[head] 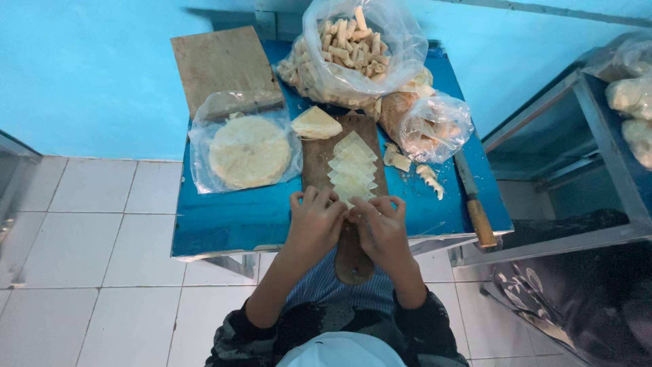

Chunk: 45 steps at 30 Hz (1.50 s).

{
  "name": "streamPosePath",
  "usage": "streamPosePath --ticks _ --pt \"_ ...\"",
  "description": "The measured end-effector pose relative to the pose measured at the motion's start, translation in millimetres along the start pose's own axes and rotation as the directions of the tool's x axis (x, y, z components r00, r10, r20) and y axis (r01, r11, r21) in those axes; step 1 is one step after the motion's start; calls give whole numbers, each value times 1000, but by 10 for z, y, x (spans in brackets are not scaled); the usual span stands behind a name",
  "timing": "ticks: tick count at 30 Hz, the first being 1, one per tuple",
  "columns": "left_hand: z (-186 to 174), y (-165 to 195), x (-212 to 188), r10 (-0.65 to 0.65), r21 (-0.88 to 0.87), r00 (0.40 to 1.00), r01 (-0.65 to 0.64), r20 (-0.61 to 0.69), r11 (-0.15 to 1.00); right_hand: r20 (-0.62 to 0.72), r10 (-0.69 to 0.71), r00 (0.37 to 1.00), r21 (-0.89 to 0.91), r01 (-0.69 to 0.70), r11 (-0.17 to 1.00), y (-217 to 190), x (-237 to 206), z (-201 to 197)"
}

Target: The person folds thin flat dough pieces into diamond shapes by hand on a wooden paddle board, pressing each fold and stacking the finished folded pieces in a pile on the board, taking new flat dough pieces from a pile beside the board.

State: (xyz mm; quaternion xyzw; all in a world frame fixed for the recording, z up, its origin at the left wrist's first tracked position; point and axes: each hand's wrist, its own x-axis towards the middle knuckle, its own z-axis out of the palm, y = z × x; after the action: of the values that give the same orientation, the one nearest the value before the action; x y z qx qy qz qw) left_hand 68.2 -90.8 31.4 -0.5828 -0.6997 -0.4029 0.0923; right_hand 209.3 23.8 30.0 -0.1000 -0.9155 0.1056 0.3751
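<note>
My left hand [316, 221] and my right hand [382, 224] meet over the near end of a long wooden paddle board [313, 160], fingers curled together on a small pale pastry wrapper piece [348, 198]. A row of overlapping triangular wrapper pieces [352, 166] runs up the board. A folded stack of wrappers [314, 124] lies at the board's far end. What sits under my fingers is mostly hidden.
A round stack of wrappers in a clear bag [248, 151] lies left on the blue table [224, 217]. A big bag of rolled pastries [350, 47], a smaller bag [435, 129], a knife [475, 204], a wooden board [221, 64] and a metal rack [598, 149] surround it.
</note>
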Motion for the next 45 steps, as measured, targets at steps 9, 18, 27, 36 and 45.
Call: streamPosePath --ticks 9,18,27,36,45 --pt "45 -9 -23 -21 -4 1000 21 -3 1000 -59 31 998 3 -31 1000 -66 13 15" --pt "45 -22 -1 -10 58 1000 11 -19 998 -32 12 999 -61 -14 998 -46 54 28" --pt "140 -95 44 -47 73 991 57 -128 996 25 37 999 -147 -33 989 -15 98 6" --pt "78 -89 76 -165 -107 981 154 -102 982 -89 239 967 159 -223 962 181 198 110" --pt "67 -6 126 -145 -201 983 121 -109 972 280 458 844 817 -460 347 317 34 83"
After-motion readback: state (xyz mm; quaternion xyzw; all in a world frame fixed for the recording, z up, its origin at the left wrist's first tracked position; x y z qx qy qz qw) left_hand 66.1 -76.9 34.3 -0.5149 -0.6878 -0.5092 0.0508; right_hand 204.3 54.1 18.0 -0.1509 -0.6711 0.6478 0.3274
